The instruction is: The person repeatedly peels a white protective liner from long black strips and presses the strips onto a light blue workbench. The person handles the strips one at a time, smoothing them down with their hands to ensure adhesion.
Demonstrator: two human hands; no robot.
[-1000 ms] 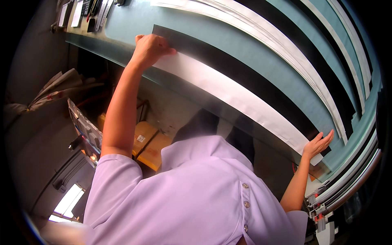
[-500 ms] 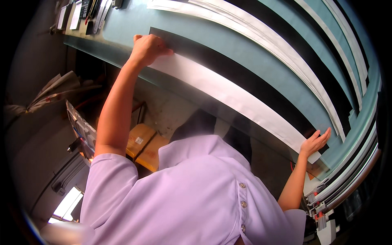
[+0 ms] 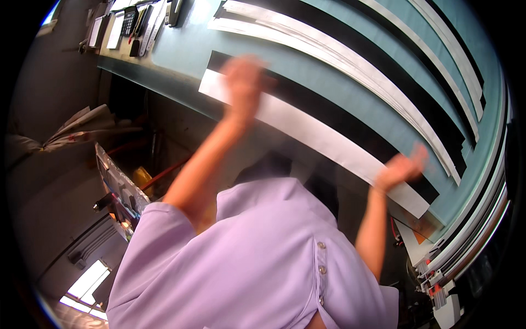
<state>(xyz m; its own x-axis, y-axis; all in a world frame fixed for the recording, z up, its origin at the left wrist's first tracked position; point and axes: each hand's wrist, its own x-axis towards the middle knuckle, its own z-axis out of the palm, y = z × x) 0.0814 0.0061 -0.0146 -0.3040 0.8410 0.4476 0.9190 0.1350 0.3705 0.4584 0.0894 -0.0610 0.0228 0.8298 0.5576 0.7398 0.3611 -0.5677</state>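
A long white strip [image 3: 318,140] lies along the near edge of the glass-topped table, next to a black strip [image 3: 339,122] that runs beside its far side. My left hand [image 3: 244,85] is over the left part of both strips, its fingers smeared by motion. Toward the right end, my right hand [image 3: 402,167] is over the strips too, blurred, with its fingers stretched out and apart. Nothing shows in its grasp. Whether either hand touches the strips I cannot tell.
Farther back lie a stack of white strips [image 3: 329,54] and more black strips [image 3: 364,46]. A calculator [image 3: 129,21], rulers and small tools sit at the far left. Metal rails [image 3: 466,236] run along the table's right side.
My left hand has moved right, away from the white strip's left end, which now shows. My right hand has shifted left, uncovering more of the right end.
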